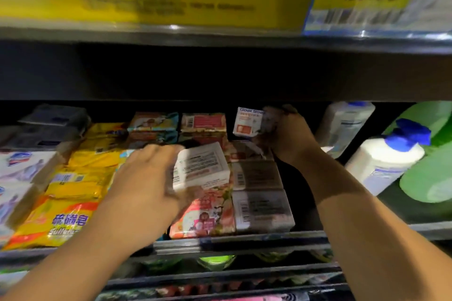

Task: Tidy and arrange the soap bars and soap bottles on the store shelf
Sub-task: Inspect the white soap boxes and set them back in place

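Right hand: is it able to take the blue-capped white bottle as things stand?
Probably not yet: the right hand grips the Goat Soap box. The blue-capped white bottle stands unobstructed to its right.

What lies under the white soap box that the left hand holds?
Below the white soap box, held by the left hand, a pink flowered soap pack shows at the shelf front. What lies beneath the box, farther back, is covered by box and hand.

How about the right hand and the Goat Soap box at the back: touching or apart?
Touching. The head view shows the right hand with its fingers curled round the right side of the Goat Soap box, holding it.
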Tool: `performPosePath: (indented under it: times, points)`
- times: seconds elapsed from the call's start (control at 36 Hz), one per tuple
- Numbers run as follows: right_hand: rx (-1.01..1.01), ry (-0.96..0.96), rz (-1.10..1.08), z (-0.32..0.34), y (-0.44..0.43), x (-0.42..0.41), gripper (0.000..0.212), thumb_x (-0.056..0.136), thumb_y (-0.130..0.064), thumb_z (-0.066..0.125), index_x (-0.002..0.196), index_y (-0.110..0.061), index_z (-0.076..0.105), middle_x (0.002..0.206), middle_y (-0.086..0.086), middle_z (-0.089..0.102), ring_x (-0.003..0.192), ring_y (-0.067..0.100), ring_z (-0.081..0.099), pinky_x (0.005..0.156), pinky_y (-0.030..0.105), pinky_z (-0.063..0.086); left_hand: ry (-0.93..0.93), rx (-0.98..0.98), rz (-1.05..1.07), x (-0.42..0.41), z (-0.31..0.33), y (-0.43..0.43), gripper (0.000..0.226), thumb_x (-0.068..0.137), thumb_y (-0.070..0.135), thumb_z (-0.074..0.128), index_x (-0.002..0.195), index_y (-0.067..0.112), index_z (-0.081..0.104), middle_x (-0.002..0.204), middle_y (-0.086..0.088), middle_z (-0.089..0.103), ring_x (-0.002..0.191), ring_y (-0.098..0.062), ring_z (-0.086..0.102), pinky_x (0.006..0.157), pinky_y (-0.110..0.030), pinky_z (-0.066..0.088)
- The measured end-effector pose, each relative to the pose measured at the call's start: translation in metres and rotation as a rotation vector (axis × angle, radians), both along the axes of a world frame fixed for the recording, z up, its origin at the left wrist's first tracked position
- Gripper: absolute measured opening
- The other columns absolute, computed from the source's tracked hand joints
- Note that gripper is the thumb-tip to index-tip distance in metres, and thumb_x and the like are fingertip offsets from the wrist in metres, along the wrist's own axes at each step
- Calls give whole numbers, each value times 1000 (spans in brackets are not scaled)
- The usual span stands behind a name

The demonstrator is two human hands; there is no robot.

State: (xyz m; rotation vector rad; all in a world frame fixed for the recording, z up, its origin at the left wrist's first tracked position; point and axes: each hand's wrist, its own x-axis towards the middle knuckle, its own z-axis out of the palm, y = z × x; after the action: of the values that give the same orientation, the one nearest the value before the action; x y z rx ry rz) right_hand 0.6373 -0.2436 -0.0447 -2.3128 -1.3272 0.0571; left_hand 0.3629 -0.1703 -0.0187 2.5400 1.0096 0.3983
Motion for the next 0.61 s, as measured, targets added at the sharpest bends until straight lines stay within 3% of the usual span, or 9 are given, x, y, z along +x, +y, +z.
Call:
performPosePath:
  times: [0.06,0.14,0.36,0.44,0.53,0.61]
  points:
    - [30,71,-6,1,5,4,55,77,-22,83,127,-17,61,132,7,60,128,28,52,105,37,44,9,0,3,1,0,0,75,76,54,76,141,37,43,111,17,40,117,-10,37,103,-32,37]
    - [-42,105,12,3,11,7,59,81,-23,80,135,-16,57,133,11,54,120,28,53,96,30,42,7,-22,19,1,-1,1,73,77,48,78,140,40,42,110,19,39,113,-5,33,101,-30,34]
    - [-355,305,73,3,25,21,65,96,-32,66,153,-26,36,147,1,47,134,23,46,108,31,39,20,-43,18,4,-1,3,70,72,49,81,131,43,46,101,35,34,111,-8,38,96,-34,38]
    - [-386,350,95,5,20,18,58,101,-34,56,154,-30,32,149,-1,46,132,21,45,102,28,37,30,-51,-3,4,0,4,68,73,49,81,131,43,46,100,34,36,111,-8,39,96,-34,39]
    - [-396,260,102,6,15,12,60,104,-42,46,158,-29,21,164,3,24,147,26,27,112,31,28,46,-62,-21,4,4,5,67,75,49,80,131,46,45,104,29,41,112,-7,38,93,-30,37]
    - [-309,245,84,-2,7,-2,51,106,-42,41,155,-33,29,159,4,34,142,26,37,105,32,33,58,-79,-65,4,13,4,55,73,49,81,113,54,44,103,33,43,105,-1,41,81,-20,35]
